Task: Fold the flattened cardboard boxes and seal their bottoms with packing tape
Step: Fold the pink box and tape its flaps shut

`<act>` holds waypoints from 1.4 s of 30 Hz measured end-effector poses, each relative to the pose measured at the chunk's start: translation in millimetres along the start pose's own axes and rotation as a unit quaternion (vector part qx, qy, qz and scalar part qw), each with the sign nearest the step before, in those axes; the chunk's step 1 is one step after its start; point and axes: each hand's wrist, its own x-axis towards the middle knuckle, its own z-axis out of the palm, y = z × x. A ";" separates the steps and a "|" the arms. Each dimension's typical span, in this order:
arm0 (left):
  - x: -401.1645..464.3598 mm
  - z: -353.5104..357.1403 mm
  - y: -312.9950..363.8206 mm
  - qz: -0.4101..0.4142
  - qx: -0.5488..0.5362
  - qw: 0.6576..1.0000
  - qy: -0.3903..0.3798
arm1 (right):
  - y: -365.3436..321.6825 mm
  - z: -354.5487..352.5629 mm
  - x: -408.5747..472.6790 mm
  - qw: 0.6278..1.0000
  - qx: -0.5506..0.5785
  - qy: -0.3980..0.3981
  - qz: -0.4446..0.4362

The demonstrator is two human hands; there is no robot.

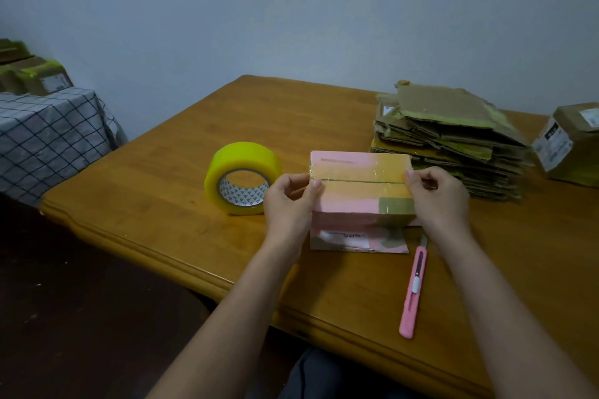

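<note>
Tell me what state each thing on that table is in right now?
Pink box: folded up, flaps shut, seam taped.
Tape roll: standing on edge, untouched.
Pink cutter: lying flat, blade seemingly out.
Cardboard stack: still flattened.
Left hand: holds box's left end.
Right hand: holds box's right end.

1. The white label on the pink box (359,201) carries print too small to read.
2. Labels on the brown parcel (570,142) at right are likewise blurred and unreadable.

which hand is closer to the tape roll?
Left. The left hand grips the pink box's end right beside the tape roll; the right hand holds the far end.
</note>
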 end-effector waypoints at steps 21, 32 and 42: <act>2.3 -28.1 97.2 0.099 -0.086 0.991 0.006 | -89.0 -14.3 -1.2 0.986 0.127 0.067 -0.082; 66.7 -59.1 130.1 0.061 -0.098 0.993 -0.018 | -128.4 28.0 26.1 0.982 0.180 0.004 -0.065; 149.3 -84.1 109.2 0.023 0.017 0.996 -0.085 | -121.4 101.8 76.9 0.982 0.161 -0.075 -0.058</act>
